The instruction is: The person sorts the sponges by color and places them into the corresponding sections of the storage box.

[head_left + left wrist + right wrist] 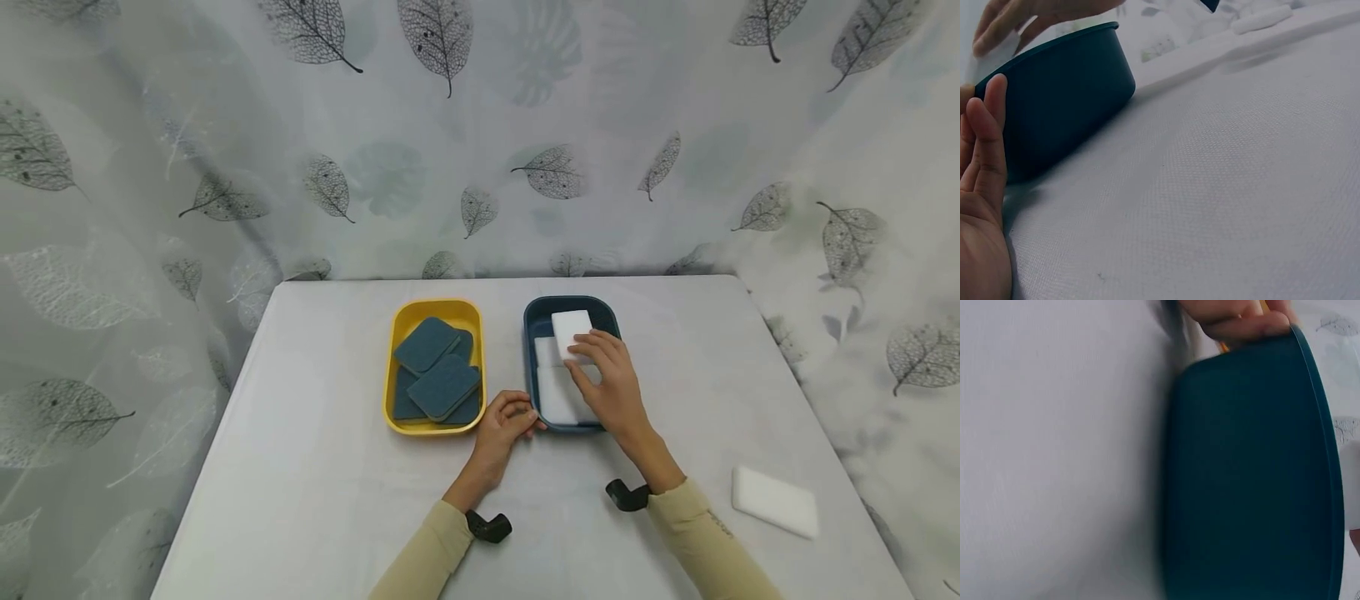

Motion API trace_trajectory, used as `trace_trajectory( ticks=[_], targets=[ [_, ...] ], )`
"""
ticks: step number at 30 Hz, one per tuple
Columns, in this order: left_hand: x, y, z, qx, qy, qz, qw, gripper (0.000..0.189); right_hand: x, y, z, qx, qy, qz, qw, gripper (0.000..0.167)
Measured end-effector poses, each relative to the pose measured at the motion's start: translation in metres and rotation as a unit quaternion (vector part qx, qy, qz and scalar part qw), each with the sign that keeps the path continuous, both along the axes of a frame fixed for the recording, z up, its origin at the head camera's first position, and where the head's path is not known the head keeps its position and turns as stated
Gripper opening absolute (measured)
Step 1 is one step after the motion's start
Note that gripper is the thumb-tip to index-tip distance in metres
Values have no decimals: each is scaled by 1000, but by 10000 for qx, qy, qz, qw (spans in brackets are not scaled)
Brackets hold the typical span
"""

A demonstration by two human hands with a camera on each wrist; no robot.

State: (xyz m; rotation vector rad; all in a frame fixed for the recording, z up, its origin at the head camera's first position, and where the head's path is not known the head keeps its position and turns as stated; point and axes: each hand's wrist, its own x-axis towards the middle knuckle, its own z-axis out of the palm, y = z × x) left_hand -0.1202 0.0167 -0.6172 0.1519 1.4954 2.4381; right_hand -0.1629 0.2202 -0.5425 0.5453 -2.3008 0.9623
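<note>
My right hand (611,383) pinches a white sponge block (572,323) over the dark blue tray (528,367). Other white sponges (558,396) lie flat in that tray. At the tray's near left corner, my left hand (501,429) holds the rim; in the left wrist view its fingers (988,140) rest along the outer wall. The right wrist view shows mostly the tray's side (1247,475), with the left hand (1241,319) at its corner and only a sliver of white at the right edge.
Left of the blue tray stands a yellow tray (389,392) with several dark teal scouring pads (442,387) piled in it. One white sponge (775,502) lies alone at the table's right. A leaf-print curtain (420,192) hangs behind the white table (315,467).
</note>
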Motion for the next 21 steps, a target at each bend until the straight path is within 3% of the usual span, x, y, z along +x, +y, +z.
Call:
trace_trajectory(
  ticks=[12, 21],
  targets=[
    [-1, 1, -4, 15, 14, -45, 10000, 41, 0, -12, -10, 141, -1388, 139, 9901, 19],
    [1, 0, -1, -62, 15, -52, 10000, 41, -1, -13, -13, 356, -1941, 161, 9802, 17]
  ],
)
